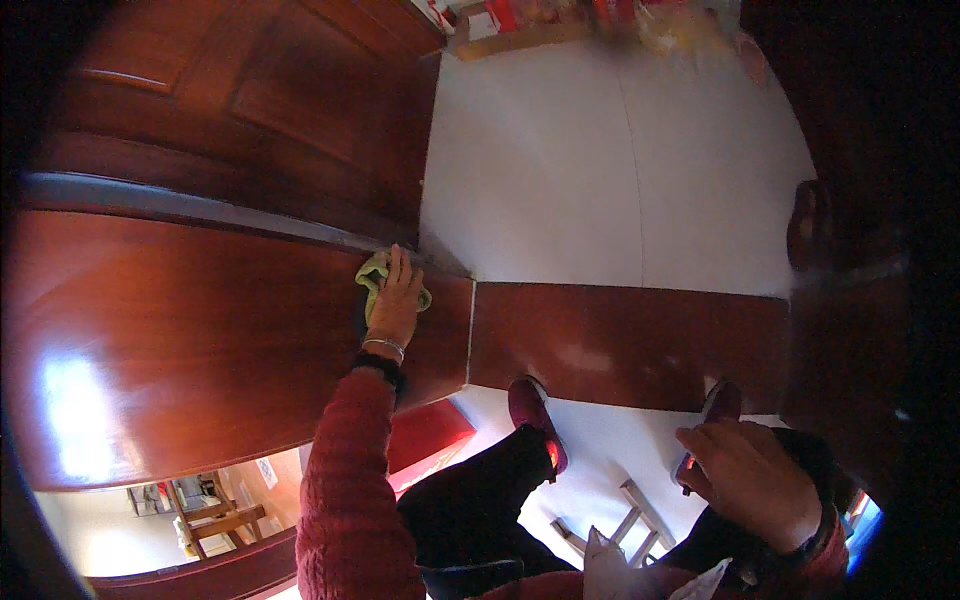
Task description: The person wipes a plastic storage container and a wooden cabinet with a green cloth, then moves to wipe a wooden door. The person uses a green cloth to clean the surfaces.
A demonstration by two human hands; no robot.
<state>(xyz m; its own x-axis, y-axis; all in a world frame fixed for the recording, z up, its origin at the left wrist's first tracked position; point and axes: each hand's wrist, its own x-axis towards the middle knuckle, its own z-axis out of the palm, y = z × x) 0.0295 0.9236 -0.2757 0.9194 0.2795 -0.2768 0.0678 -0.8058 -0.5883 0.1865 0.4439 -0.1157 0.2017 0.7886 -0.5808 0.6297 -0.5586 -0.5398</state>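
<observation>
My left hand [395,304] presses a crumpled yellow-green cloth [369,274] against a glossy reddish-brown wooden door frame panel [225,300], close to its inner edge and a corner. A bracelet and a dark band circle that wrist, below a red sleeve. At the lower right, my right hand [750,476] hangs above my right leg with its fingers loosely curled. Nothing shows in it, though its palm side is hidden.
A panelled wooden door [300,90] stands at the upper left. A brown threshold strip [630,337] crosses the pale floor [540,165] before my shoes. A cardboard box [517,41] lies at the top. Between my legs, lower down, is a wooden frame or stool [637,517].
</observation>
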